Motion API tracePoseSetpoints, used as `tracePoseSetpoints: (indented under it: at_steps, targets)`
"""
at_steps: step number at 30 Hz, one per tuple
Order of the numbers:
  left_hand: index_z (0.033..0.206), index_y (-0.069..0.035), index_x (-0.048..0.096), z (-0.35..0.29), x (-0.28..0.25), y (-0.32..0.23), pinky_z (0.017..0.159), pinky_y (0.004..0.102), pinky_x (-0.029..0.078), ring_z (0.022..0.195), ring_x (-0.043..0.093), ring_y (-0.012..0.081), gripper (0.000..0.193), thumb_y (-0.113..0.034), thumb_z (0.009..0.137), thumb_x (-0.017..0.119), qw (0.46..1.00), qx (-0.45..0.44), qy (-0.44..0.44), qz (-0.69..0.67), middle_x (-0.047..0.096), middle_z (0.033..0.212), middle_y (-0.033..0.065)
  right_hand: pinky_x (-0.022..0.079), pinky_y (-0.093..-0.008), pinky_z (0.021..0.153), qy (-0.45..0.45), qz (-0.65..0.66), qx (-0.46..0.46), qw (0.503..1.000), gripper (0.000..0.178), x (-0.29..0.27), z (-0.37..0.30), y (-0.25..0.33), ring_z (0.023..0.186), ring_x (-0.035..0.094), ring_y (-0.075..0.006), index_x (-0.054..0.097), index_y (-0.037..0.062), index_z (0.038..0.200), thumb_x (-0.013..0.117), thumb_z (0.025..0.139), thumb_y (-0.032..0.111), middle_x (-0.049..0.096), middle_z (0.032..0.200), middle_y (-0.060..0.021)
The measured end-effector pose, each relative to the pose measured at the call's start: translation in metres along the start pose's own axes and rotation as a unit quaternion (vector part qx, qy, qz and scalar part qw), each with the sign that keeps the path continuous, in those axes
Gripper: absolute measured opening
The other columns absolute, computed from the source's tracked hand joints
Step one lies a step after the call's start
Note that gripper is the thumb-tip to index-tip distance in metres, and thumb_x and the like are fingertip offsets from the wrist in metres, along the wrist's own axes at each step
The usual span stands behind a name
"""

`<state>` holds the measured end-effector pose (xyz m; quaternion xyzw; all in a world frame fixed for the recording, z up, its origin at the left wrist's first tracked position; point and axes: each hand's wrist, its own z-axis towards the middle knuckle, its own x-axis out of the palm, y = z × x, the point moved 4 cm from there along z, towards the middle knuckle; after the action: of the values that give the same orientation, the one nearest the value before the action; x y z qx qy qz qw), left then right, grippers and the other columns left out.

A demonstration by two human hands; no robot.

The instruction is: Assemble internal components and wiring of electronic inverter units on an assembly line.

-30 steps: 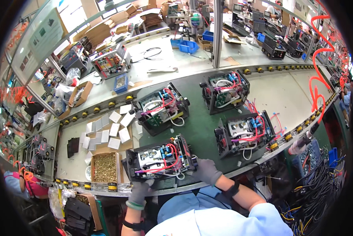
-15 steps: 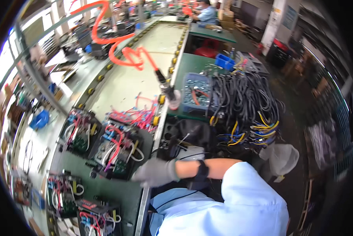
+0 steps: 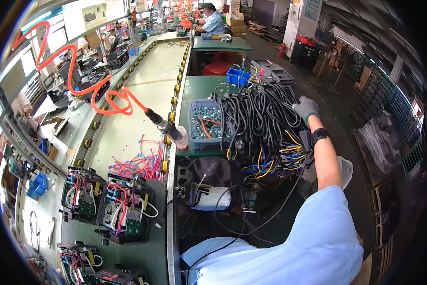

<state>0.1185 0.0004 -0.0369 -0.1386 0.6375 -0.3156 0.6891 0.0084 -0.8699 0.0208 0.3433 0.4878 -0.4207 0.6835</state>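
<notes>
My right hand (image 3: 308,109), in a grey glove, is at the right edge of a large pile of black power cords (image 3: 261,111). Its fingers look slightly apart and partly bent against the outermost cords, with no cord plainly held. A dark watch is on that wrist. Below the hand, the cords end in bare yellow and blue wires (image 3: 292,156). My left hand is out of view. To the left, open electrical units (image 3: 125,211) with green boards and red and white wires stand on the green bench (image 3: 151,259).
A bin of small metal fasteners (image 3: 206,121) sits left of the cords, a blue tray (image 3: 237,76) behind. An air tool (image 3: 173,133) hangs on a coiled orange hose (image 3: 97,95) over the conveyor (image 3: 149,71). Red wires (image 3: 144,161) lie there. Another person (image 3: 213,23) works farther back.
My right hand has swung from beside the open units to the far right side of the cord pile, the arm now stretched forward. The whole view has shifted too.
</notes>
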Motion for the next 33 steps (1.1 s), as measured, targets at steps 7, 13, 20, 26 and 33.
tracePoseSetpoints:
  at_steps: [7, 13, 20, 26, 33]
  targets:
    - [0.13, 0.003, 0.057, 0.002, -0.06, -0.034, 0.095, 0.0323, 0.045, 0.107, 0.058, 0.0196, 0.044, -0.022, 0.093, 0.064, 0.998, -0.036, 0.001, -0.047, 0.063, 0.117, 0.0123, 0.05, -0.0425, 0.098, 0.134, 0.034, 0.058, 0.989, 0.066, 0.014, 0.029, -0.03, 0.115, 0.063, -0.0376, 0.067, -0.0007, 0.118, 0.072, 0.078, 0.052, 0.065, 0.122, -0.025]
    - [0.129, 0.004, 0.057, -0.025, -0.081, -0.059, 0.095, 0.0322, 0.045, 0.107, 0.058, 0.0207, 0.041, -0.02, 0.096, 0.06, 0.989, -0.087, -0.049, -0.113, 0.062, 0.116, 0.0132, 0.048, -0.041, 0.097, 0.2, 0.055, 0.047, 0.977, 0.077, 0.054, 0.05, -0.072, 0.117, 0.063, -0.0354, 0.064, -0.0055, 0.122, 0.07, 0.079, 0.058, 0.066, 0.123, -0.0238]
    - [0.138, 0.002, 0.051, -0.039, -0.093, -0.06, 0.098, 0.0319, 0.043, 0.11, 0.056, 0.019, 0.042, -0.012, 0.099, 0.057, 0.969, -0.136, -0.053, -0.199, 0.062, 0.121, 0.0105, 0.046, -0.0399, 0.101, 0.111, 0.186, 0.079, 0.973, 0.081, 0.038, 0.018, -0.051, 0.122, 0.06, -0.0349, 0.05, -0.0136, 0.133, 0.081, 0.075, 0.034, 0.061, 0.127, -0.0308]
    - [0.137, -0.001, 0.054, -0.003, -0.094, -0.094, 0.096, 0.0335, 0.044, 0.109, 0.058, 0.0216, 0.044, -0.025, 0.101, 0.054, 0.99, -0.095, -0.024, -0.105, 0.064, 0.121, 0.0129, 0.053, -0.0373, 0.083, 0.038, 0.437, -0.036, 0.898, 0.053, 0.016, 0.018, -0.046, 0.094, 0.067, -0.0285, 0.061, -0.0077, 0.117, 0.077, 0.076, 0.022, 0.069, 0.105, -0.0168]
    - [0.136, 0.004, 0.053, 0.001, -0.092, -0.084, 0.099, 0.0345, 0.044, 0.11, 0.059, 0.0221, 0.046, -0.025, 0.1, 0.056, 0.977, -0.078, -0.014, -0.199, 0.065, 0.121, 0.0141, 0.05, -0.023, 0.065, 0.087, 0.651, -0.188, 0.73, 0.028, -0.107, -0.036, 0.036, 0.074, 0.061, -0.0082, 0.064, 0.0024, 0.106, 0.067, 0.085, 0.022, 0.063, 0.083, 0.0004]
